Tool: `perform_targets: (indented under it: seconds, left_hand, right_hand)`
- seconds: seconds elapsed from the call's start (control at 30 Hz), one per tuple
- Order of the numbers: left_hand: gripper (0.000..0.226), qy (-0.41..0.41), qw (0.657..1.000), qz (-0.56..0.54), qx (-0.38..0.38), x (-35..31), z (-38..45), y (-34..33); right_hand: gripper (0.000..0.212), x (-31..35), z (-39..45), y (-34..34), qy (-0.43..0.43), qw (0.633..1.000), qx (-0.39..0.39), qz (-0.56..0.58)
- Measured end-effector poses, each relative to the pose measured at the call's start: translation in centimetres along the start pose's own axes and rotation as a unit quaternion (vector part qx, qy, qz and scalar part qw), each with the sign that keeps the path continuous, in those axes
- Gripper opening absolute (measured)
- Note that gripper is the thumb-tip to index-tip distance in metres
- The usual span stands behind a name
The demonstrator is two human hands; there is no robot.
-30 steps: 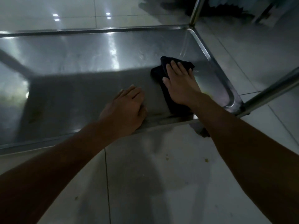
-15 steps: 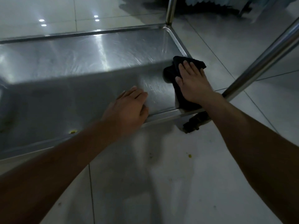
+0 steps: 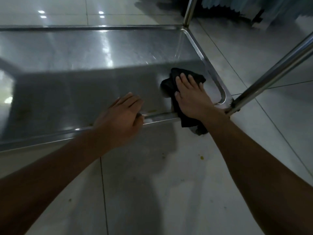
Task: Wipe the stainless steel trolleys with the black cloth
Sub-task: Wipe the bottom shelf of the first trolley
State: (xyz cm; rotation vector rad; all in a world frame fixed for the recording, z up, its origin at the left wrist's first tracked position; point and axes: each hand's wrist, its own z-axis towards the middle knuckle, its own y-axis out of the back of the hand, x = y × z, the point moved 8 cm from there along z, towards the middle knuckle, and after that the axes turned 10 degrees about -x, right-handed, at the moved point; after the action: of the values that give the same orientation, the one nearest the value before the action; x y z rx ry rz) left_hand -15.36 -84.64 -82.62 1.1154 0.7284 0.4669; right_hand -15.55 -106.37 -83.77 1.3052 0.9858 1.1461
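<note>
The stainless steel trolley's low shelf (image 3: 84, 53) fills the upper half of the view, its near rim running from lower left to the right corner. My right hand (image 3: 191, 97) lies flat with straight fingers on the black cloth (image 3: 169, 85), pressing it against the shelf near the right front corner. Part of the cloth hangs over the near rim. My left hand (image 3: 118, 121) rests on the near rim, its fingers on the shelf and its thumb curled under the edge.
A steel upright (image 3: 274, 73) slants up to the right from the near corner, and another post (image 3: 188, 12) stands at the far corner. A small yellow speck (image 3: 152, 110) lies on the shelf by the rim. Glossy floor tiles (image 3: 152, 184) surround the trolley.
My right hand and the cloth stay near the shelf's right front corner, shifting slightly along it. The left hand has slid back onto the near rim, its thumb now under the edge.
</note>
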Motion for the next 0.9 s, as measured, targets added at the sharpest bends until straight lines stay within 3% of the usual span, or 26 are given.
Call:
perform_targets:
  seconds: [0.43,0.9]
  left_hand:
    - [0.052,0.022,0.999,0.016,-0.036,7.3,-8.3,6.2]
    - [0.054,0.083,0.993,0.08,0.001,15.0,-17.4,11.0]
  right_hand:
    - [0.059,16.4,-1.7,-1.7,0.085,0.996,0.016,-0.009]
    - [0.06,32.6,-3.7,-3.1,0.184,0.981,0.055,0.021]
